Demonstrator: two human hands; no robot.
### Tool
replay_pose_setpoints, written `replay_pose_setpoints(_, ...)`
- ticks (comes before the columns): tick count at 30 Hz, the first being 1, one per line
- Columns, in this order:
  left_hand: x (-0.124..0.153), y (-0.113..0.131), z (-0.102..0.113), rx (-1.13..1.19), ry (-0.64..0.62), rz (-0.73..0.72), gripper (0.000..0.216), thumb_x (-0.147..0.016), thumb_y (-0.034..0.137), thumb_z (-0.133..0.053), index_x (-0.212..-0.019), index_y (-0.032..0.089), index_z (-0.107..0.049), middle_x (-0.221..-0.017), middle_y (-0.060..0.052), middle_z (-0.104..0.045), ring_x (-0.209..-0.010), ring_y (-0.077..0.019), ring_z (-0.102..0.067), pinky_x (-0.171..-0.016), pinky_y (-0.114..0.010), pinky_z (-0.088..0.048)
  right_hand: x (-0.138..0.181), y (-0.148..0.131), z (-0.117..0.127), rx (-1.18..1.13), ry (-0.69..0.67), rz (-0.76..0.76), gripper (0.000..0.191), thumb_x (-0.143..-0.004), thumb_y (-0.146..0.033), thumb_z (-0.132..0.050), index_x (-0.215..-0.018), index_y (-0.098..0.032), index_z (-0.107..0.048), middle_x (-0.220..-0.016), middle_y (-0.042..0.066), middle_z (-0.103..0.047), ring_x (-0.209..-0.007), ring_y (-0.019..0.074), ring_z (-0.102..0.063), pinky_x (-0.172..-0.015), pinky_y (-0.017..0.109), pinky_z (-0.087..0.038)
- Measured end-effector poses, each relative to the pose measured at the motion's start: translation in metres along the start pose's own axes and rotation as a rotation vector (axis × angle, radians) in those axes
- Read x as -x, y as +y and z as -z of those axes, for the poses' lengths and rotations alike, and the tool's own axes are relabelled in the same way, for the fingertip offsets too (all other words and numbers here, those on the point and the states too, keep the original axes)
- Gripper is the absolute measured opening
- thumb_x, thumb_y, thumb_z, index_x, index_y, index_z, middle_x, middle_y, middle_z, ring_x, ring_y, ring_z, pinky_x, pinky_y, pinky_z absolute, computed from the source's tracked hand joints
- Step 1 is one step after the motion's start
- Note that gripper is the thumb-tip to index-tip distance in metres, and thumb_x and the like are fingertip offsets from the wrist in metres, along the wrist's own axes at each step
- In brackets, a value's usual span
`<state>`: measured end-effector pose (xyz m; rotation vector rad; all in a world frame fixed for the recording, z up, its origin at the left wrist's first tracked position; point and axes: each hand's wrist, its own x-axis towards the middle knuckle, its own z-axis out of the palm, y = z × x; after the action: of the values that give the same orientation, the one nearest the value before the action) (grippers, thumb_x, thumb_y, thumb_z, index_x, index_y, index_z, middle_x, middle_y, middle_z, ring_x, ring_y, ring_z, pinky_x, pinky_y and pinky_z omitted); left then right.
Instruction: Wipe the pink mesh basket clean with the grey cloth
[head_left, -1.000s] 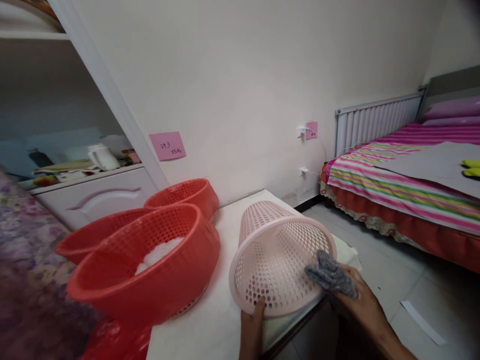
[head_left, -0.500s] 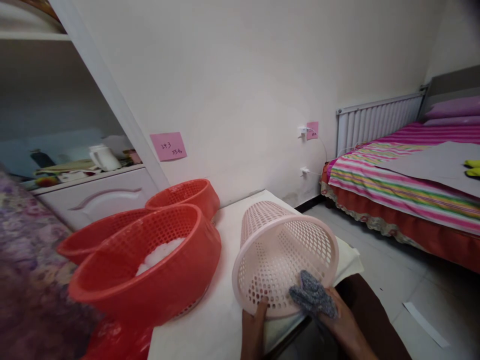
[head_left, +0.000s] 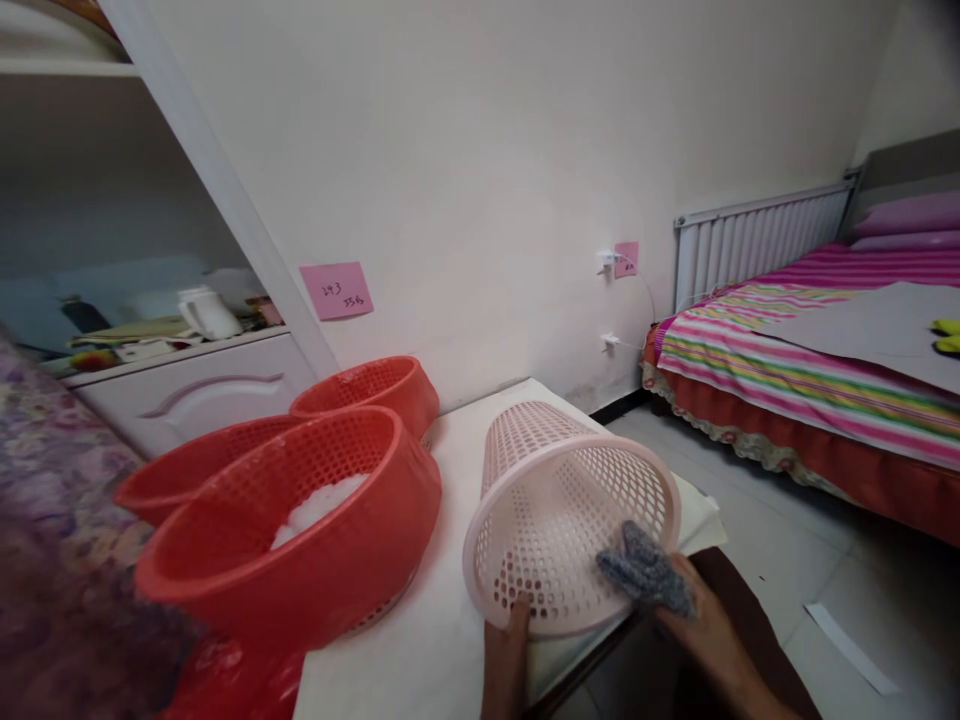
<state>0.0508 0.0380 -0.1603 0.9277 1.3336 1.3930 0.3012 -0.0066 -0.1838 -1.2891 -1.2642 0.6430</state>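
A pale pink perforated plastic basket point(head_left: 525, 440) lies tilted on its side, its round mouth facing me. My left hand point(head_left: 508, 635) grips the lower left of the rim, thumb on the inside and the other fingers hidden beneath. In my right hand point(head_left: 694, 610) is a bunched, fuzzy grey cloth point(head_left: 641, 570), which hides most of the fingers. The cloth is inside the mouth at the lower right, close to the inner wall; whether it touches the wall I cannot tell.
Several red perforated baskets point(head_left: 300, 600) stand at the left of the cream-covered table point(head_left: 390, 670); the nearest has something white point(head_left: 319, 510) inside. A wall point(head_left: 480, 200) rises behind. At the right is a bed point(head_left: 787, 370) with a striped cover.
My right hand has moved slightly right and up along the basket's mouth with the grey cloth. The basket has barely shifted; my left hand keeps its grip on the rim.
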Motion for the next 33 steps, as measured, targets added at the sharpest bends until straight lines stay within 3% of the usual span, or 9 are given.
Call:
replay_pose_setpoints(3, 0.001, 0.003, 0.0, 0.007, -0.013, -0.003, 0.052, -0.077, 0.028, -0.064, -0.127, 0.014, -0.059, -0.133, -0.012, -0.063, -0.128, -0.0286, -0.054, -0.11, -0.04, -0.041, 0.02, 0.022, -0.034, -0.121, -0.11, 0.006, 0.04, -0.07, -0.031, -0.064, -0.11, -0.026, -0.07, -0.114, 0.009, -0.066, -0.109, 0.0353, -0.061, -0.088, 0.045, -0.052)
replay_pose_setpoints(6, 0.002, 0.006, 0.0, 0.009, -0.021, 0.004, 0.053, -0.077, 0.028, -0.065, -0.127, 0.014, -0.06, -0.13, -0.011, -0.065, -0.126, -0.0286, -0.056, -0.109, -0.04, -0.042, 0.026, 0.027, -0.044, -0.14, -0.155, -0.033, 0.043, -0.068, -0.028, -0.063, -0.111, -0.029, -0.07, -0.116, 0.007, -0.066, -0.112, 0.0332, -0.06, -0.091, 0.044, -0.051)
replay_pose_setpoints(11, 0.001, 0.005, 0.002, 0.005, -0.021, 0.008, 0.05, -0.076, 0.024, -0.065, -0.125, 0.013, -0.061, -0.13, -0.012, -0.065, -0.125, -0.0275, -0.056, -0.109, -0.039, -0.042, -0.001, 0.004, 0.003, -0.059, -0.043, -0.084, 0.034, -0.07, -0.038, -0.067, -0.102, -0.027, -0.071, -0.111, 0.008, -0.066, -0.107, 0.0332, -0.061, -0.089, 0.045, -0.05)
replay_pose_setpoints(14, 0.0, 0.001, 0.003, -0.002, -0.023, 0.012, 0.051, -0.077, 0.025, -0.064, -0.126, 0.011, -0.059, -0.131, -0.013, -0.064, -0.127, -0.0277, -0.055, -0.11, -0.04, -0.04, -0.022, -0.018, 0.036, 0.04, 0.028, -0.015, 0.038, -0.076, -0.036, -0.066, -0.112, -0.023, -0.066, -0.119, 0.009, -0.06, -0.113, 0.0322, -0.056, -0.096, 0.045, -0.044)
replay_pose_setpoints(16, -0.001, -0.002, 0.003, -0.009, -0.024, 0.019, 0.051, -0.078, 0.025, -0.062, -0.126, 0.008, -0.058, -0.13, -0.016, -0.064, -0.127, -0.0288, -0.054, -0.111, -0.042, -0.039, -0.03, -0.028, 0.042, 0.066, 0.04, 0.045, 0.039, -0.078, -0.034, -0.065, -0.115, -0.02, -0.064, -0.123, 0.01, -0.057, -0.117, 0.0326, -0.052, -0.099, 0.044, -0.041)
replay_pose_setpoints(22, -0.001, -0.001, 0.002, 0.011, -0.057, 0.011, 0.06, -0.076, 0.026, -0.064, -0.132, 0.01, -0.054, -0.12, -0.013, -0.07, -0.117, -0.0275, -0.061, -0.103, -0.038, -0.047, -0.001, 0.004, -0.013, -0.082, 0.052, -0.115, 0.034, -0.069, -0.038, -0.068, -0.097, -0.02, -0.07, -0.101, 0.009, -0.065, -0.102, 0.0362, -0.06, -0.086, 0.045, -0.048)
replay_pose_setpoints(26, -0.001, 0.002, 0.001, 0.02, -0.058, 0.007, 0.063, -0.074, 0.025, -0.066, -0.133, 0.008, -0.052, -0.117, -0.014, -0.071, -0.113, -0.028, -0.064, -0.097, -0.037, -0.052, 0.016, 0.028, -0.035, -0.189, -0.038, -0.15, 0.043, -0.065, -0.033, -0.068, -0.107, -0.022, -0.068, -0.112, 0.009, -0.066, -0.109, 0.0361, -0.059, -0.096, 0.049, -0.044)
replay_pose_setpoints(31, -0.002, -0.002, 0.002, 0.045, -0.048, 0.02, 0.059, -0.075, 0.029, -0.07, -0.129, 0.011, -0.056, -0.129, -0.014, -0.065, -0.123, -0.0283, -0.058, -0.105, -0.038, -0.046, -0.009, -0.003, 0.006, 0.048, -0.071, -0.055, 0.023, -0.066, -0.029, -0.067, -0.087, -0.02, -0.07, -0.093, 0.008, -0.065, -0.092, 0.0328, -0.063, -0.075, 0.04, -0.052)
replay_pose_setpoints(33, -0.003, -0.005, 0.003, 0.045, -0.034, 0.029, 0.057, -0.079, 0.033, -0.066, -0.131, 0.013, -0.054, -0.133, -0.014, -0.062, -0.128, -0.0277, -0.054, -0.11, -0.04, -0.04, -0.02, -0.024, 0.028, 0.138, -0.063, 0.043, 0.021, -0.066, -0.022, -0.064, -0.087, -0.022, -0.069, -0.097, 0.007, -0.063, -0.095, 0.0302, -0.061, -0.074, 0.035, -0.052)
